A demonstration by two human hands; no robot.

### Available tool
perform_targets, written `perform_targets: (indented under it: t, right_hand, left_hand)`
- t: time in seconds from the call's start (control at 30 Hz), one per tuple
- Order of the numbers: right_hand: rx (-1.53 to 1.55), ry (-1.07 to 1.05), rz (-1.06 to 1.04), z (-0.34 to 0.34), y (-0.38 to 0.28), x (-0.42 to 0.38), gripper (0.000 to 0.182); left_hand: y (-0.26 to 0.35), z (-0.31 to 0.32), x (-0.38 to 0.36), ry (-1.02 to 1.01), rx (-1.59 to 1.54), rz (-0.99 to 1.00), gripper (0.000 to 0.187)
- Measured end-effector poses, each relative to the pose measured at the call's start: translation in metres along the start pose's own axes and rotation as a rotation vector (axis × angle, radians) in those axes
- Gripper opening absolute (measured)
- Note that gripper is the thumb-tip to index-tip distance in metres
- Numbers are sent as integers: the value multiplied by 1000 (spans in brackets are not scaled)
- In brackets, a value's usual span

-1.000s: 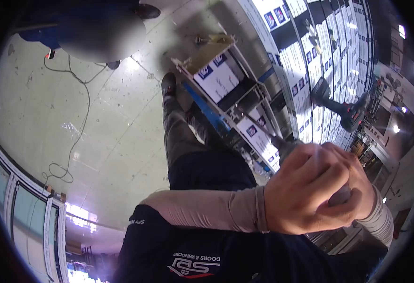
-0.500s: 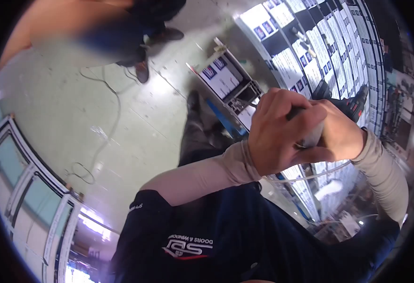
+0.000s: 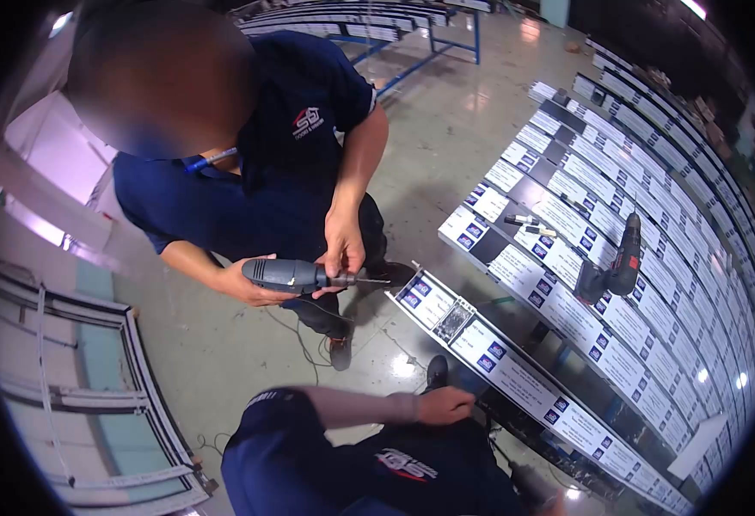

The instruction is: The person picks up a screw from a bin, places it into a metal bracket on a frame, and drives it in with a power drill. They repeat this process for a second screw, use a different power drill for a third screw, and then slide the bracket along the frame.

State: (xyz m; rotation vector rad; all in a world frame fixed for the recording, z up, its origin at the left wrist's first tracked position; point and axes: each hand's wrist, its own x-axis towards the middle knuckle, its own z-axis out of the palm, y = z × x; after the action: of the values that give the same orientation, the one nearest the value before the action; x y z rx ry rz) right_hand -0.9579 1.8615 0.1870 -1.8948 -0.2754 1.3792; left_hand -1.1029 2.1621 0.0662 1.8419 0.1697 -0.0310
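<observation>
My left hand (image 3: 446,406) is at waist height in front of me, its fingers curled in. I see nothing in it. It is close to the near side of a long profile (image 3: 515,378) covered in white labelled film. Of my right hand, only a blurred patch of skin (image 3: 556,506) shows at the bottom edge; its fingers are hidden. Facing me, a co-worker (image 3: 248,198) holds a grey corded drill (image 3: 285,275) level, one hand around its body and the other at the chuck. The drill's bit points toward the end of the profile.
On the right, rows of film-covered profiles (image 3: 558,284) bear a red-and-black cordless drill (image 3: 625,262) and small black and pale pieces (image 3: 530,225). Framed panels (image 3: 94,396) stand at left. A cable (image 3: 313,340) hangs toward the floor. More profiles lie on a blue rack (image 3: 455,43) behind.
My view has swung up toward the co-worker. My hands were together around a dark grey thing; now they are apart and lower. The co-worker and the grey drill have come into full view.
</observation>
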Motion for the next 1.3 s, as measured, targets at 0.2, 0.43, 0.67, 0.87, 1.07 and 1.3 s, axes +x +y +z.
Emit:
perform_targets:
  t: [0.2, 0.43, 0.67, 0.87, 1.07, 1.3]
  right_hand:
    - [-190, 576, -127, 37, 231, -42, 26]
    - [251, 1022, 200, 105, 367, -143, 37]
    - [180, 1203, 592, 172, 474, -174, 53]
    - [676, 1286, 962, 198, 480, -175, 51]
    - [870, 1337, 997, 194, 479, -145, 50]
    - [639, 1346, 795, 111, 557, -130, 41]
  left_hand:
    - [90, 63, 137, 19, 134, 361, 14]
    - [113, 108, 259, 397, -157, 130, 28]
    - [89, -75, 417, 845, 542, -79, 78]
    - [107, -66, 447, 283, -181, -587, 81]
    - [82, -78, 448, 367, -148, -511, 69]
    - [232, 57, 391, 384, -28, 7, 53]
